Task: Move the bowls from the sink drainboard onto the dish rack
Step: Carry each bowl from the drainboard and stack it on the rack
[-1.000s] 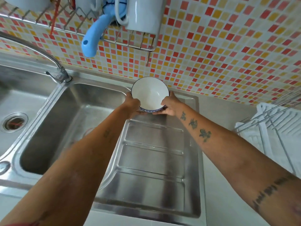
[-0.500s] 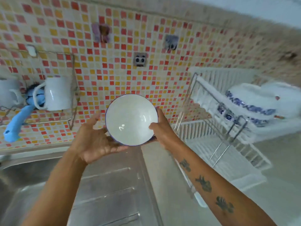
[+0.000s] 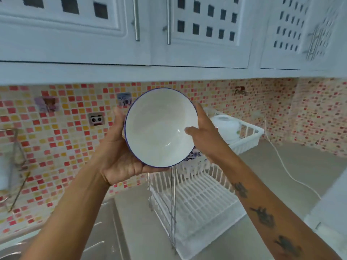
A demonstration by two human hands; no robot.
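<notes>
A white bowl (image 3: 159,128) with a thin blue rim is held up in the air, tilted so its inside faces me. My left hand (image 3: 118,158) cups it from below and the left. My right hand (image 3: 204,136) grips its right rim, thumb inside the bowl. Behind and below the bowl stands the white two-tier dish rack (image 3: 197,199) on the counter. Its upper tier (image 3: 249,136) holds white dishes (image 3: 227,126), partly hidden by my right hand. The steel drainboard (image 3: 105,239) shows at the lower left.
White wall cabinets (image 3: 169,34) hang close above the bowl. A mosaic-tiled wall (image 3: 62,136) runs behind. A white cable (image 3: 289,175) trails across the counter right of the rack. A wire wall shelf (image 3: 15,166) sits at the far left.
Both hands have lifted the bowl off the drainboard and carried it up and to the right, in front of the dish rack. My view has swung up from the sink to the cabinets.
</notes>
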